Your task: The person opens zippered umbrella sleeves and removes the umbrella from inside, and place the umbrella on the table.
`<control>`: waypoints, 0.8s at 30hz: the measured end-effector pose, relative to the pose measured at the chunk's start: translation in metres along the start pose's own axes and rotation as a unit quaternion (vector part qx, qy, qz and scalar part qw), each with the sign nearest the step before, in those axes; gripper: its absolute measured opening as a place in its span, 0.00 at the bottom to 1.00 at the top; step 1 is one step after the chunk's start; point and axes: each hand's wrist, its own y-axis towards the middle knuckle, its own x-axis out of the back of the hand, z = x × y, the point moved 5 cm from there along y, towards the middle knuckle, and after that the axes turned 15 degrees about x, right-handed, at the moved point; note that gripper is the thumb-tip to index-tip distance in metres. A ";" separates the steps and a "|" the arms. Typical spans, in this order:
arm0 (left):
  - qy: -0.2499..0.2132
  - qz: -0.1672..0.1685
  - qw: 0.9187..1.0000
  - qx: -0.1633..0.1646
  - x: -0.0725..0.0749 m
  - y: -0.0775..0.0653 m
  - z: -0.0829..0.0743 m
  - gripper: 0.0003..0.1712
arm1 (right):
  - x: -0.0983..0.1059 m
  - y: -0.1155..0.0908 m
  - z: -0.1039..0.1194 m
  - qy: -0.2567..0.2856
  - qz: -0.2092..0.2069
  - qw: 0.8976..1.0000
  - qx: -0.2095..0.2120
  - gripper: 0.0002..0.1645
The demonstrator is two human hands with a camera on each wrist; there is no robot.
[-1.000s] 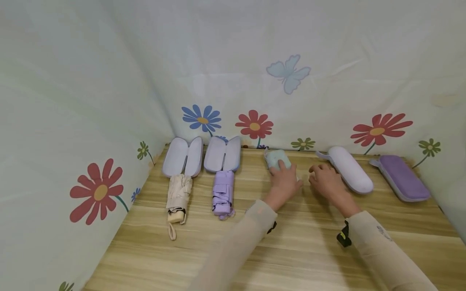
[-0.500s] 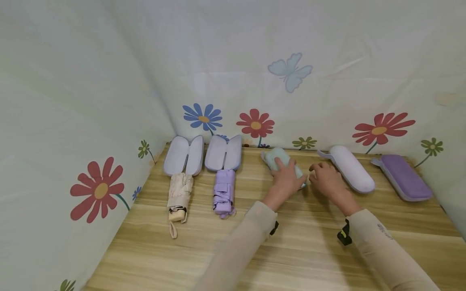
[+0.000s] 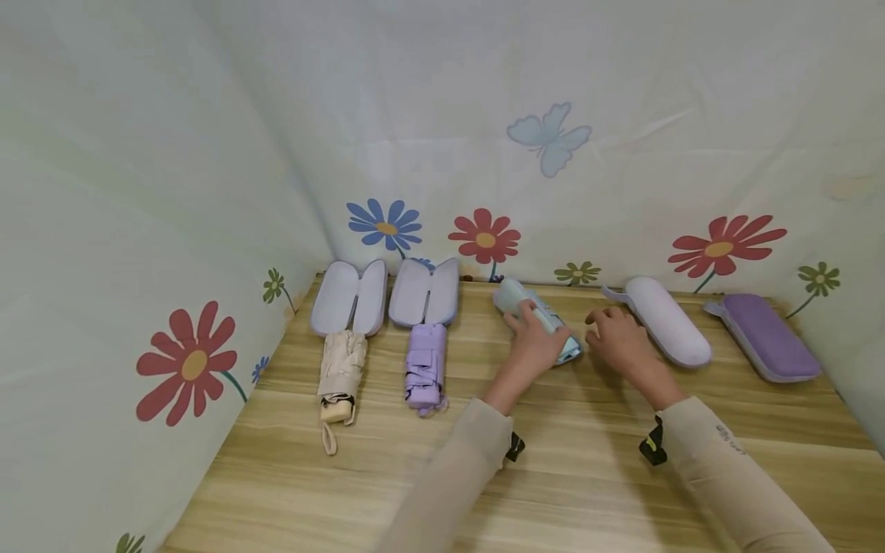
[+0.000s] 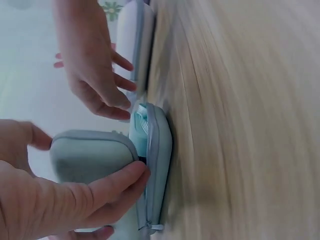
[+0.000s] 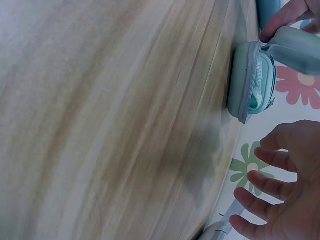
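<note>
With the fingers and thumb of my left hand [image 3: 531, 346] I grip the lid of a mint-green zip case [image 3: 512, 295] near the back of the table. The lid is raised from the base [image 4: 161, 145], as the left wrist view shows. Inside lies a mint folded umbrella [image 5: 264, 84] with a looped wrist strap; most of it is hidden by the lid. To the right of the case hovers my right hand [image 3: 622, 346], its fingers loosely bent and holding nothing, apart from the case in the right wrist view.
Two unzipped cases, one left [image 3: 335, 299] and one beside it [image 3: 409, 296], lie at the back left. In front of them are a beige umbrella [image 3: 341, 369] and a purple umbrella [image 3: 425, 365]. Closed white [image 3: 667, 322] and purple [image 3: 769, 338] cases lie right; a flowered cloth backs the table.
The mint case first turned under my left hand so its near end points right. Then its lid swung up to the left, exposing the umbrella. My right hand has hardly moved.
</note>
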 end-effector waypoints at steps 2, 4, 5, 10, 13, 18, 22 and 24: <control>-0.036 0.006 0.999 0.006 0.002 -0.003 0.004 0.43 | 0.000 0.000 0.000 0.000 -0.001 1.000 -0.003 0.20; -0.067 0.014 0.998 0.008 0.005 -0.005 0.008 0.45 | 0.000 -0.001 -0.001 -0.002 -0.004 1.000 -0.007 0.20; -0.076 0.020 0.997 0.007 0.006 -0.005 0.010 0.46 | 0.000 -0.001 -0.001 -0.002 -0.005 1.000 -0.008 0.20; -0.040 0.040 0.998 -0.002 0.015 -0.008 0.020 0.47 | 0.001 -0.003 -0.003 0.002 -0.003 1.000 -0.007 0.20; 0.052 0.009 0.998 -0.025 0.023 -0.008 0.023 0.45 | 0.001 -0.003 -0.003 0.005 -0.003 1.000 -0.006 0.20; 0.266 -0.102 0.956 -0.066 0.032 -0.008 0.021 0.37 | 0.002 -0.004 -0.002 0.006 -0.007 1.000 -0.004 0.20; 0.450 -0.164 0.875 -0.069 0.031 -0.005 0.016 0.27 | 0.001 -0.004 -0.002 0.007 -0.008 1.000 -0.001 0.20; 0.546 -0.170 0.817 -0.074 0.027 -0.001 0.015 0.25 | 0.003 -0.005 -0.002 0.006 -0.009 1.000 0.001 0.20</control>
